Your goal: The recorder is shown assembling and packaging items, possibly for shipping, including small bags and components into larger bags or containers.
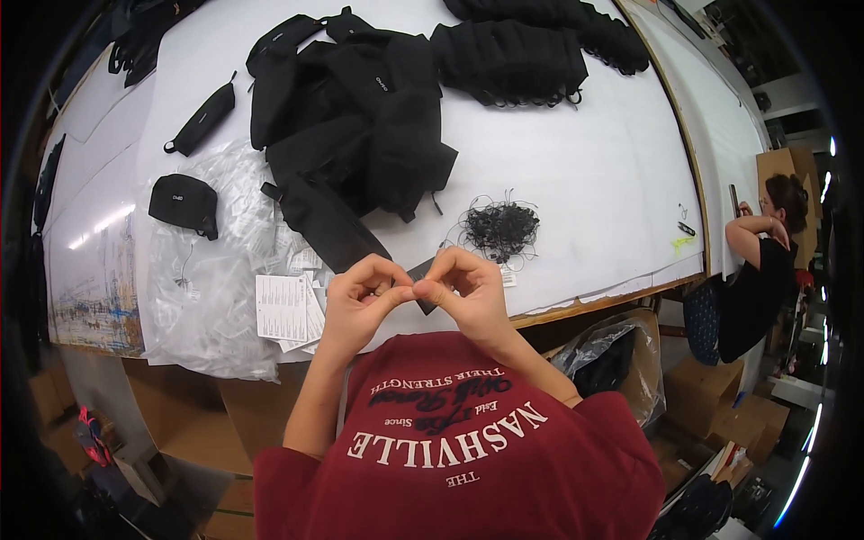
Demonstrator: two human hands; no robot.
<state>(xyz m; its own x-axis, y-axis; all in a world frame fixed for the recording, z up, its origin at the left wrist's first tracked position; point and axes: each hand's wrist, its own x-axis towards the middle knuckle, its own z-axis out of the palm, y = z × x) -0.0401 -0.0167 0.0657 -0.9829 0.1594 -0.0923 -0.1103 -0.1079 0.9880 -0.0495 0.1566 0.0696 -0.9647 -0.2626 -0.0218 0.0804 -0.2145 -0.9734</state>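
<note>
Close under my chin, my left hand [358, 297] and right hand [468, 290] pinch fingertips together on something tiny, probably light and limp, best gripped at its ends, before the black tag [423, 286], loop tangle [500, 227] and pouches [360, 126].

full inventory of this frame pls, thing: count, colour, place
white table: 1, white, fills upper frame
pile of black bags: 1 heap, black, table centre
stack of black pouches: 1, black, far side, more trailing to its right
slim black pouch: 1, black, left of pile
small black pouch: 1, black, on the clear plastic bags
clear plastic bags: heap, transparent, near left edge
paper tags: several, white, beside left hand
tangle of black cords: 1, black, beyond right hand
cardboard boxes: several, brown, floor
seated person: 1, dark top, right
left hand: pinching a small dark piece
right hand: pinching the same piece
</note>
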